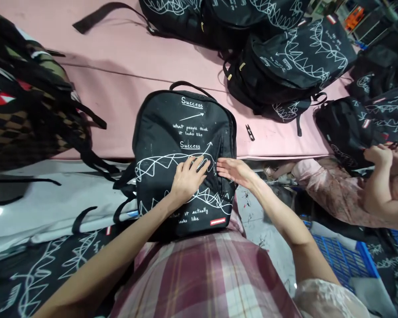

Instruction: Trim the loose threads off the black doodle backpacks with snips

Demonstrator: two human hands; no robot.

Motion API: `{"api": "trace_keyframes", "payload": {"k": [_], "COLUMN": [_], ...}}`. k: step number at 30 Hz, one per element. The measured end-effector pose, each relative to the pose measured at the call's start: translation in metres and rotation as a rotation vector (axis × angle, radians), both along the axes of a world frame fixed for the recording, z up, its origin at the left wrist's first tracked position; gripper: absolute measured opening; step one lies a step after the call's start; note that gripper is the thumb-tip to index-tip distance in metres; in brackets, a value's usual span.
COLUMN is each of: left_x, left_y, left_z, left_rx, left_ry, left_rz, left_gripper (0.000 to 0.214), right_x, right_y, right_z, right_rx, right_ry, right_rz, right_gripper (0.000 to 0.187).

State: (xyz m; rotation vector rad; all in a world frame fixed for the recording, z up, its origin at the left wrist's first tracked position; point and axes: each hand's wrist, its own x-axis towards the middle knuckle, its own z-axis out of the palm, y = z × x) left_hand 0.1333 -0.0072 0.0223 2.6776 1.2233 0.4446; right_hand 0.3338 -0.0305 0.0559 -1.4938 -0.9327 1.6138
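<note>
A black backpack [172, 132] with white "Success" lettering and scribbled lines lies front up, half on the pink table [119, 75] and half on my lap. My left hand [187, 179] rests flat on its front pocket with the fingers spread. My right hand [235, 171] lies open beside it, fingertips touching the pocket's right side near the zip. Neither hand holds anything.
Several matching black backpacks [295, 62] are piled at the table's far right. A checkered bag with straps [26, 106] sits at the left. A small black thread clipper [250, 131] lies on the table. Another person's hands [383, 155] work on a bag at the right. A blue crate [345, 260] stands on the floor.
</note>
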Motion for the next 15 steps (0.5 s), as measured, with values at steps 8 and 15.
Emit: {"api": "trace_keyframes", "payload": {"k": [8,15], "left_x": [-0.01,-0.009], "left_y": [-0.043,-0.077], "left_z": [-0.006,-0.016], "left_rx": [0.023,-0.01], "left_ry": [-0.157,-0.188], "left_rz": [-0.272,-0.324], "left_gripper": [0.023,0.02], "right_x": [0.004,-0.001], "right_y": [-0.098,-0.099], "right_z": [-0.012,-0.025], "right_rx": [0.282,0.362], "right_ry": [-1.0,-1.121], "right_rz": [0.43,0.498], "right_gripper": [0.028,0.012]}}
